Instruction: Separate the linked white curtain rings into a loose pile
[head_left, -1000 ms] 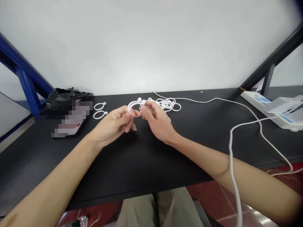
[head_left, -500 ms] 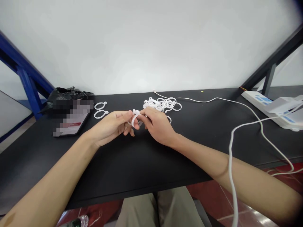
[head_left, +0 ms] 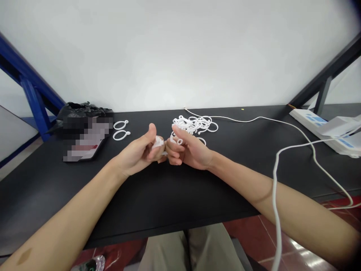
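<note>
Since the earlier view, both hands have rolled onto their sides, thumbs lifted, and now meet knuckle to knuckle above the middle of the table.

At the far left, a blue metal frame [head_left: 35, 101] runs down behind a crumpled black plastic bag [head_left: 81, 110] and a pixelated flat object [head_left: 87, 141] near the table's back edge. Just right of these lie two white plastic rings [head_left: 121, 130]. The black table [head_left: 158, 195] carries everything here. The left hand [head_left: 138, 152] is half closed, thumb up, fingers curled on a white plastic ring [head_left: 158, 143], partly hidden. The right hand [head_left: 188, 150] is also half closed, its curled fingers [head_left: 175, 148] on the ring's other side, thumb pointing away.

Beyond it sits a tangled white pile of rings [head_left: 194, 124], trailing a thin white cable [head_left: 239, 119] — further right, a thick white cable [head_left: 275, 195] drapes off the front edge, near a white power strip [head_left: 316, 128].
</note>
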A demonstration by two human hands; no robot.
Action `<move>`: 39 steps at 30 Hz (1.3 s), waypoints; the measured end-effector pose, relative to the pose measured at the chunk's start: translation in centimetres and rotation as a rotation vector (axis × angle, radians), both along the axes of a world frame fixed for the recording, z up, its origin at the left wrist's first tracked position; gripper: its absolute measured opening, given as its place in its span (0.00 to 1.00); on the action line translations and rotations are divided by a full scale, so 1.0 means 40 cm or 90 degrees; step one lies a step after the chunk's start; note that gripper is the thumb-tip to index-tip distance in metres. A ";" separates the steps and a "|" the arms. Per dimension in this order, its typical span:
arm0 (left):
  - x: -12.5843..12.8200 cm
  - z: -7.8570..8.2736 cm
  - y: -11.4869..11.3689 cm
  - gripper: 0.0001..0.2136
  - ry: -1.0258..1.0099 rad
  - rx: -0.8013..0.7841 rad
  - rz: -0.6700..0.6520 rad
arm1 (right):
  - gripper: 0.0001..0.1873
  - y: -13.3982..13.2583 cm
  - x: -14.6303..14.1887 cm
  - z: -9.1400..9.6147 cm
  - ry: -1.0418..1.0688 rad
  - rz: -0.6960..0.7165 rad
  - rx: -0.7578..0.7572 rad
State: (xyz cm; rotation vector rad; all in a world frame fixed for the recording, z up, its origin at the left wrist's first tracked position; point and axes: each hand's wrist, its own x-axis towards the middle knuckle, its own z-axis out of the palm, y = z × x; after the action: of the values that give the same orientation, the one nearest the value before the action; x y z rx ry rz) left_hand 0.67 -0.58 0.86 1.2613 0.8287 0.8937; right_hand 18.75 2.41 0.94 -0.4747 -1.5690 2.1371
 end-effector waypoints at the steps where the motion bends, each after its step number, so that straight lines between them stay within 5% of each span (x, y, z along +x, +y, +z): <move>1: 0.002 -0.002 0.002 0.33 0.000 0.000 -0.006 | 0.32 0.000 -0.001 -0.001 -0.003 -0.008 0.000; 5: -0.001 -0.003 0.013 0.30 0.023 -0.002 0.016 | 0.29 0.005 -0.004 -0.004 -0.017 -0.080 0.018; 8: -0.026 0.001 0.029 0.23 0.111 0.062 0.151 | 0.28 0.017 -0.002 -0.006 -0.092 -0.236 0.105; 12: -0.100 0.008 0.048 0.14 0.625 0.298 0.436 | 0.26 0.048 0.017 -0.005 -0.265 -0.481 0.463; 15: -0.156 0.006 0.049 0.16 0.941 0.305 0.457 | 0.19 0.079 0.039 -0.011 -0.349 -0.579 0.714; 18: -0.177 -0.001 0.040 0.19 1.063 0.258 0.391 | 0.09 0.108 0.058 -0.028 -0.428 -0.587 0.815; 23: -0.153 -0.008 0.038 0.17 1.059 0.306 0.345 | 0.15 0.125 0.070 -0.050 -0.503 -0.563 0.812; 30: -0.079 -0.012 0.039 0.09 0.698 0.317 0.260 | 0.20 0.113 0.062 -0.038 -0.543 -0.583 0.807; 39: -0.045 -0.004 0.019 0.13 0.651 0.298 0.201 | 0.19 0.089 0.054 -0.022 -0.498 -0.600 0.851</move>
State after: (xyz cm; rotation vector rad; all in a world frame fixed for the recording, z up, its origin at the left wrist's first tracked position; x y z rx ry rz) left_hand -1.13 0.17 0.71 2.0871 1.7183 0.6662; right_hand 20.92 5.98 0.06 -1.2171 -2.0732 -0.0057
